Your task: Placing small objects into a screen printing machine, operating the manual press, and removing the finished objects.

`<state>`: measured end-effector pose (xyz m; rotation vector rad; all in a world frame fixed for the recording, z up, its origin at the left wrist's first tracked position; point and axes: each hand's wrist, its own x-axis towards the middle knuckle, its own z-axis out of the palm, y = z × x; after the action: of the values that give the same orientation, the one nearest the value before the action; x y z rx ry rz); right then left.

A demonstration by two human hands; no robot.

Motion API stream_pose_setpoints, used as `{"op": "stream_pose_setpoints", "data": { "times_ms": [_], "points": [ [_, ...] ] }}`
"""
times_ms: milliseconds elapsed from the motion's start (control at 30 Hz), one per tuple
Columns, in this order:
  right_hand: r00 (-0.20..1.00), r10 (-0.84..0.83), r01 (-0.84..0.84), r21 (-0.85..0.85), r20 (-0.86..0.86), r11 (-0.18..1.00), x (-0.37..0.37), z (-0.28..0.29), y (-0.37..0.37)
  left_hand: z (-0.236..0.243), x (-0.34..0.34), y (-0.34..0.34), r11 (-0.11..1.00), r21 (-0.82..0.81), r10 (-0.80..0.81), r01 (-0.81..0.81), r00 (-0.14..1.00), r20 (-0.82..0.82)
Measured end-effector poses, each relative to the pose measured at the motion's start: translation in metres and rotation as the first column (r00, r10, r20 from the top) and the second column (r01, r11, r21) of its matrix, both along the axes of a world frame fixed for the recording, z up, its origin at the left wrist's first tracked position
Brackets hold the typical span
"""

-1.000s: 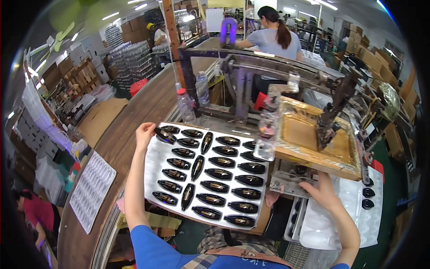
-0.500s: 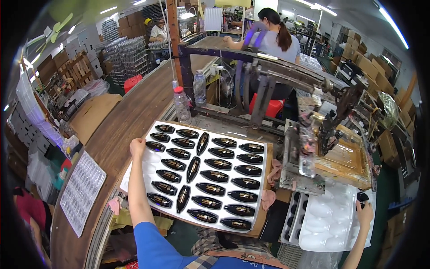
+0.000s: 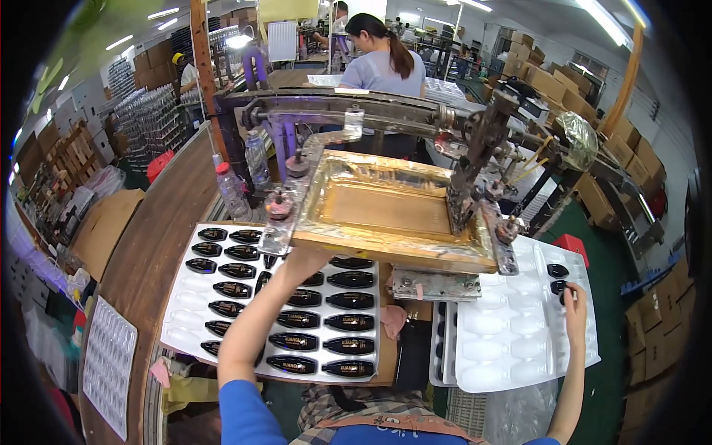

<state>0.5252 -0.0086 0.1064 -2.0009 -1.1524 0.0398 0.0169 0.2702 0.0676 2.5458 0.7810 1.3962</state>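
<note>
A white moulded tray (image 3: 194,285) holds several glossy black bottle-shaped pieces with gold print; some cavities at its left side have no piece. Above its right part hangs a wooden-framed printing screen (image 3: 393,248). My left hand (image 3: 308,261) reaches to the screen's front left edge, its fingers hidden by the frame. At the right, my right hand (image 3: 572,300) pinches a plain black piece (image 3: 559,288) over a second white tray (image 3: 504,334). Another black piece (image 3: 558,271) lies just beyond it in that tray.
The metal rail (image 3: 319,104) of the press crosses behind the screen. Bottles, one a red-capped clear bottle (image 3: 233,191), stand at the back left. A clear tray (image 3: 110,363) lies on the brown conveyor belt (image 3: 141,252). A co-worker (image 3: 386,63) sits beyond the press.
The screen has shifted left over the printed pieces. My left hand has left the tray's left edge and come to the screen. The view has turned right; another black piece shows beyond my right hand.
</note>
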Motion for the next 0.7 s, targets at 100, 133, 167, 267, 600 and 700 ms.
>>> {"op": "stream_pose_setpoints", "data": {
  "times_ms": [100,133,167,267,600,700],
  "points": [
    [0.942,0.305,-0.291,0.115,-0.142,0.950,-0.054,0.007,0.027,0.000,0.020,0.006,0.987,-0.143,-0.059,0.071,0.994,0.088],
    [0.918,0.371,-0.357,0.119,-0.139,0.927,-0.072,0.010,0.037,0.005,0.024,0.005,0.972,-0.209,-0.077,0.104,0.988,0.136],
    [0.890,0.434,-0.419,0.125,-0.138,0.899,-0.087,0.011,0.050,0.010,0.029,0.006,0.952,-0.273,-0.093,0.141,0.979,0.182],
    [0.805,0.557,-0.539,0.139,-0.206,0.831,-0.133,0.010,0.090,0.025,0.036,0.004,0.860,-0.437,-0.114,0.262,0.935,0.336],
    [0.753,0.654,-0.649,-0.252,-0.074,0.718,-0.226,0.017,0.154,0.030,-0.020,0.018,0.701,-0.635,0.020,0.323,0.882,0.471],
    [0.726,0.675,-0.663,-0.391,-0.130,0.638,-0.222,0.037,0.138,0.008,-0.121,0.013,0.718,-0.695,0.258,0.039,0.912,0.318]
  ]
}}
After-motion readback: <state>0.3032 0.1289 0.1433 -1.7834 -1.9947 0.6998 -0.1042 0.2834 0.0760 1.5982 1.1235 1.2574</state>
